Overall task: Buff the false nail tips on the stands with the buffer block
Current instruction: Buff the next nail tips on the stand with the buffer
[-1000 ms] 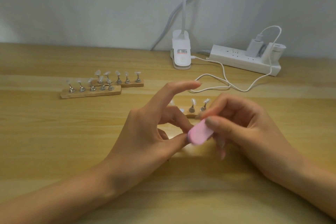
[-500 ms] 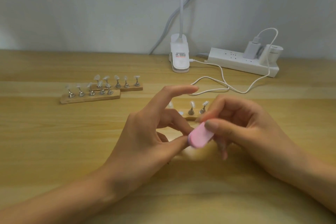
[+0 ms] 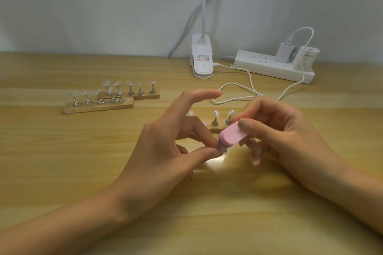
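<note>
- Centrally, two bare hands met above the table (image 3: 62,161); the left hand (image 3: 165,147) pinched one small pale piece (image 3: 223,148) between thumb and a finger, index finger stretched toward three o'clock; whether that piece was one of the nail tips (image 3: 72,94) I could not tell.
- One pink buffer block (image 3: 233,135) sat clamped between the thumb and curled fingers of the right hand (image 3: 286,136); its lower end touched the pinched piece.
- Three wooden stands lay on the table; the front stand (image 3: 99,107) and the rear stand (image 3: 145,96), at ten o'clock from the hands, each carried five tipped holders (image 3: 88,101); the third stand (image 3: 214,130), at twelve o'clock just behind the hands, showed two holders plainly, the rest hidden.
- At one o'clock lay one power strip (image 3: 269,66) with two plugs (image 3: 284,53); one clip lamp (image 3: 202,62) stood at twelve; one white cable (image 3: 238,93) looped between.
</note>
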Available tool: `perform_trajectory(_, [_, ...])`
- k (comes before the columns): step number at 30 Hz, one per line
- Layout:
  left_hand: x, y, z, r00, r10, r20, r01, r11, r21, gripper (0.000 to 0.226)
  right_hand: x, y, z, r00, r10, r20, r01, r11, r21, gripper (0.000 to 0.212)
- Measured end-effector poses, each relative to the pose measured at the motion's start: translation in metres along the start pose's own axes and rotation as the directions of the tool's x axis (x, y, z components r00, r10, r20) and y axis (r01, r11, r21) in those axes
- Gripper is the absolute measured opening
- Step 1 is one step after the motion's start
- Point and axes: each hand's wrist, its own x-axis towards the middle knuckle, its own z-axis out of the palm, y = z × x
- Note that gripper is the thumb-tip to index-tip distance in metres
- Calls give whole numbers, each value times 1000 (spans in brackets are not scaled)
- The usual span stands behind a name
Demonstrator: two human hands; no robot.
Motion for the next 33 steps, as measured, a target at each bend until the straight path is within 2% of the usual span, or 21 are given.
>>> perform_trajectory(3, [0, -1, 1, 1000, 0, 11, 1, 1000, -17, 73, 0, 0, 0, 996, -8, 85, 8, 1000, -2, 8])
perform_trajectory(7, [0, -1, 1, 1000, -8, 7, 8, 999, -35, 71, 1, 1, -5, 999, -8, -43, 7, 1000, -12, 13])
perform_trajectory(12, [-1, 0, 1, 1000, -17, 12, 18, 998, -59, 75, 2, 0, -10, 998, -22, -58, 27, 996, 80, 21])
perform_trajectory(14, [0, 0, 0, 1000, -28, 14, 28, 997, -72, 75, 0, 2, -10, 1000, -21, -21, 23, 995, 93, 27])
perform_trajectory(17, [1, 0, 0, 1000, -16, 14, 17, 998, -55, 74, -2, 6, -4, 996, -19, 90, 15, 999, 44, 18])
perform_trajectory(20, [1, -1, 0, 1000, -12, 5, 12, 999, -46, 74, 0, 6, -5, 998, -2, 59, -1, 999, 47, 26])
perform_trajectory(23, [1, -1, 0, 1000, 0, 11, 1, 999, -38, 71, 1, 4, -5, 993, 0, 118, -5, 999, 43, 15])
perform_trajectory(26, [2, -2, 1, 1000, -25, 4, 25, 998, -53, 60, 2, 4, -4, 999, 0, 46, 0, 1000, 8, 17])
perform_trajectory(30, [2, -1, 0, 1000, -22, 9, 22, 999, -49, 63, 1, 2, 0, 990, -24, 137, 22, 1000, 11, 10])
perform_trajectory(33, [2, -1, -1, 1000, -27, 9, 27, 999, -40, 64, 3, 3, -3, 1000, -1, 15, 0, 1000, 17, 18])
